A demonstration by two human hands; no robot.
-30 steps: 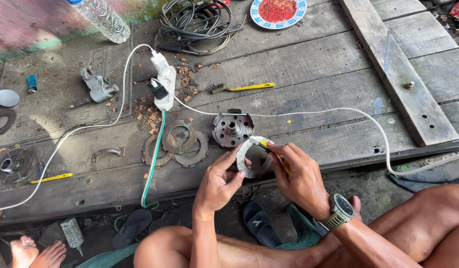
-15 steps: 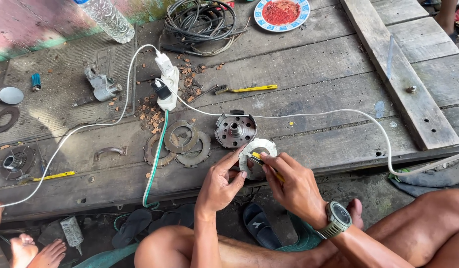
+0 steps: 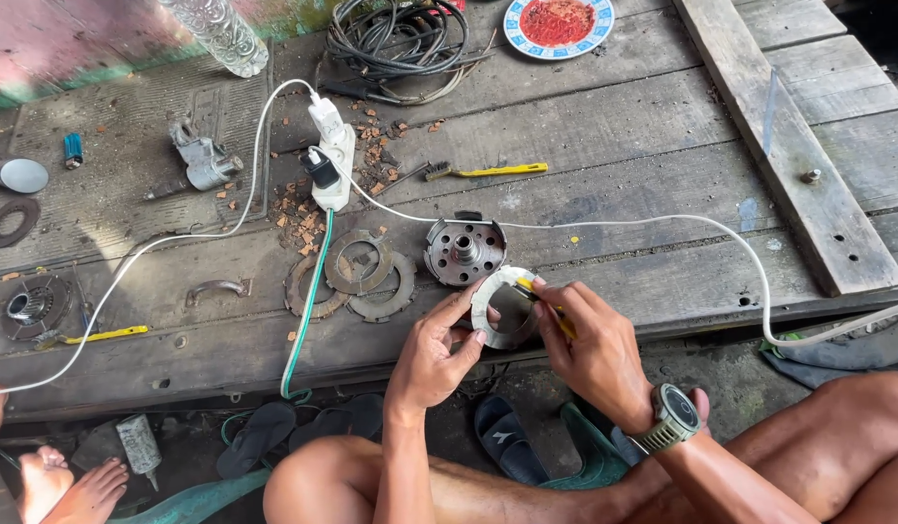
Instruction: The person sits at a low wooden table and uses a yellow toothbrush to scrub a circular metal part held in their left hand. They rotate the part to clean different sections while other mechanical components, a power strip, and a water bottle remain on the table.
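Your left hand [image 3: 432, 354] pinches the pale flat ring [image 3: 499, 307] at its lower left rim, just over the wooden platform's [image 3: 604, 126] near edge. Your right hand [image 3: 593, 344] grips a yellow-handled tool [image 3: 551, 312] against it. The clutch drum [image 3: 465, 251] sits just beyond; bare boards to the right.

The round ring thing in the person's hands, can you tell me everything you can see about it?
The ring is flat, pale grey-white and looks like worn metal, with a big round hole in the middle. It is held tilted over the front edge of the wooden platform, just below a round metal hub. The left hand pinches its lower left side. The right hand presses a yellow-handled tool against its upper right rim.
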